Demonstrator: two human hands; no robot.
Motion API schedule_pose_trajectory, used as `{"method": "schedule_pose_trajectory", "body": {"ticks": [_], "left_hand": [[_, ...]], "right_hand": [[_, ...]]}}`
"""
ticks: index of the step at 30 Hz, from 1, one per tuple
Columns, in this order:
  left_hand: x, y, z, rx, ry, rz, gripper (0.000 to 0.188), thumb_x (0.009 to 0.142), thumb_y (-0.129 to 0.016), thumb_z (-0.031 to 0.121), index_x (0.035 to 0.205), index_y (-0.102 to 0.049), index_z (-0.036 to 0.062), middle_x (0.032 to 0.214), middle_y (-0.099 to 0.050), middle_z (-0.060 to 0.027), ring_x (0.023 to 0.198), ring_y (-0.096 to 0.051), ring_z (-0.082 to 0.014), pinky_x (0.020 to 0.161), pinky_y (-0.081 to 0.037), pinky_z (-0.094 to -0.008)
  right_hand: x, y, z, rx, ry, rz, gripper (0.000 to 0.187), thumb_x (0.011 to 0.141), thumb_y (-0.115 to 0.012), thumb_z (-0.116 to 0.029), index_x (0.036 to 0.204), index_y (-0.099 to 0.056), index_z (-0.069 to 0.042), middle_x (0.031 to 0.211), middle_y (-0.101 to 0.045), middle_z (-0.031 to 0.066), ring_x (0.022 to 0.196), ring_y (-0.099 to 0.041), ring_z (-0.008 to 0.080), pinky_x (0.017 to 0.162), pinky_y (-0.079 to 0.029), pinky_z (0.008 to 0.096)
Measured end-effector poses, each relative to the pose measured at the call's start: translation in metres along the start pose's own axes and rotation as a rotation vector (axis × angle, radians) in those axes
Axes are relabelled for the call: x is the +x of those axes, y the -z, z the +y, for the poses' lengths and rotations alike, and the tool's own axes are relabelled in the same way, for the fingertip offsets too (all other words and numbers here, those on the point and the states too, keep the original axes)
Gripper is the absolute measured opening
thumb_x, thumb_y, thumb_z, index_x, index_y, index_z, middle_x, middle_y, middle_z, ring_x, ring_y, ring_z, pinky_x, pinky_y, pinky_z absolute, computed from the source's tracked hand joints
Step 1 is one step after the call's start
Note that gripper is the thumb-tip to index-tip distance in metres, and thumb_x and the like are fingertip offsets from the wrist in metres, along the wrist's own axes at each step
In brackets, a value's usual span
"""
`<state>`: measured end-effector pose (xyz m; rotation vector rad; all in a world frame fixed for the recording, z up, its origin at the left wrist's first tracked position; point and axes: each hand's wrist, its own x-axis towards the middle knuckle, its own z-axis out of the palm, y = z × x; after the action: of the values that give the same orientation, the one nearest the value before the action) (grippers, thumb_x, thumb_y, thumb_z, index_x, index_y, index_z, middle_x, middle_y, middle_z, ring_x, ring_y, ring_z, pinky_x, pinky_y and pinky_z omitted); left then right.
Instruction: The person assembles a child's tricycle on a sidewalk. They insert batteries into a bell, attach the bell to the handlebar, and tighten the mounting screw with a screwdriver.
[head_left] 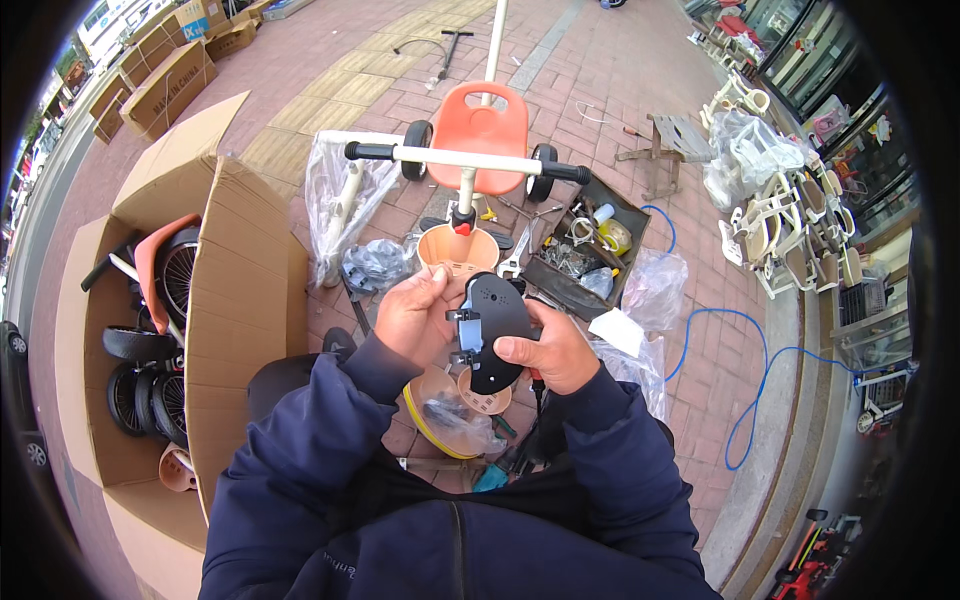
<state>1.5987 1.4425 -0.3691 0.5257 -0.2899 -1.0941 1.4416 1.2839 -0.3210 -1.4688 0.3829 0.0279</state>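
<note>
Black plate (pixel 500 335) on the near side of trike (pixel 480 140), before its basket (pixel 430 247). Hands: right hand (pixel 555 350) closed on plate, thumb across its face; left hand (pixel 415 318) beside plate, fingers curled, cannot tell if gripping anything. Carton (pixel 250 300) left of trike, toolbox (pixel 565 284) right.

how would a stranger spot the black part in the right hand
Find the orange seat at top middle, then go down past the white handlebar to the peach bucket. Just below it, in the right hand, is the black part. Its rounded black face and light-blue patch set it apart from the peach bucket.
</note>
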Motion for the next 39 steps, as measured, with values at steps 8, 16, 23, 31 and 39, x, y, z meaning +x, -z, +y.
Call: {"method": "schedule_pose_trajectory", "body": {"ticks": [8,16,23,31,39], "left_hand": [[0.008,0.057,-0.068,0.624,-0.025,0.175,0.033,0.078,-0.073,0.004,0.111,-0.069,0.0025,0.096,-0.071,-0.0126,0.084,-0.072,-0.0223,0.076,-0.056,-0.0351],[0.032,0.028,-0.061,-0.058,0.083,0.379,0.036,0.100,-0.042,0.016,0.118,-0.063,-0.0063,0.109,-0.071,-0.0173,0.094,-0.073,-0.0256,0.088,-0.060,-0.0404],[0.028,-0.002,-0.066,-0.009,-0.205,0.460,0.026,0.099,-0.046,0.005,0.117,-0.063,-0.0018,0.112,-0.068,-0.0096,0.093,-0.071,-0.0175,0.085,-0.059,-0.0323],[0.034,0.003,-0.076,0.048,-0.170,0.470,0.030,0.111,-0.041,0.024,0.129,-0.050,0.0012,0.112,-0.068,-0.0096,0.090,-0.071,-0.0171,0.077,-0.062,-0.0332],[0.035,0.001,-0.067,-0.025,-0.119,0.446,0.030,0.111,-0.036,0.020,0.130,-0.049,0.0006,0.112,-0.068,-0.0128,0.090,-0.072,-0.0205,0.077,-0.064,-0.0367]], "right_hand": [[0.009,-0.003,0.028,0.131,-0.141,0.154,0.076,0.086,-0.081,-0.049,0.125,-0.054,0.011,0.094,-0.068,0.0099,0.059,-0.059,0.0069,0.050,-0.046,0.0213],[0.015,-0.012,0.019,-0.554,0.221,0.496,0.073,0.083,-0.083,-0.032,0.136,-0.051,0.005,0.112,-0.069,0.0190,0.093,-0.070,0.0258,0.079,-0.056,0.0357],[0.001,-0.023,0.015,-0.668,0.158,0.406,0.079,0.076,-0.083,-0.017,0.143,-0.046,0.004,0.110,-0.068,0.0176,0.082,-0.067,0.0182,0.075,-0.054,0.0311],[-0.002,-0.018,-0.003,-0.265,-0.044,0.298,0.082,0.080,-0.070,-0.006,0.153,-0.035,0.003,0.112,-0.066,0.0185,0.079,-0.063,0.0122,0.054,-0.049,0.0230],[-0.004,-0.014,-0.016,-0.159,-0.081,0.246,0.087,0.080,-0.074,-0.009,0.157,-0.034,0.000,0.106,-0.065,0.0130,0.078,-0.061,0.0108,0.053,-0.049,0.0220]]}}
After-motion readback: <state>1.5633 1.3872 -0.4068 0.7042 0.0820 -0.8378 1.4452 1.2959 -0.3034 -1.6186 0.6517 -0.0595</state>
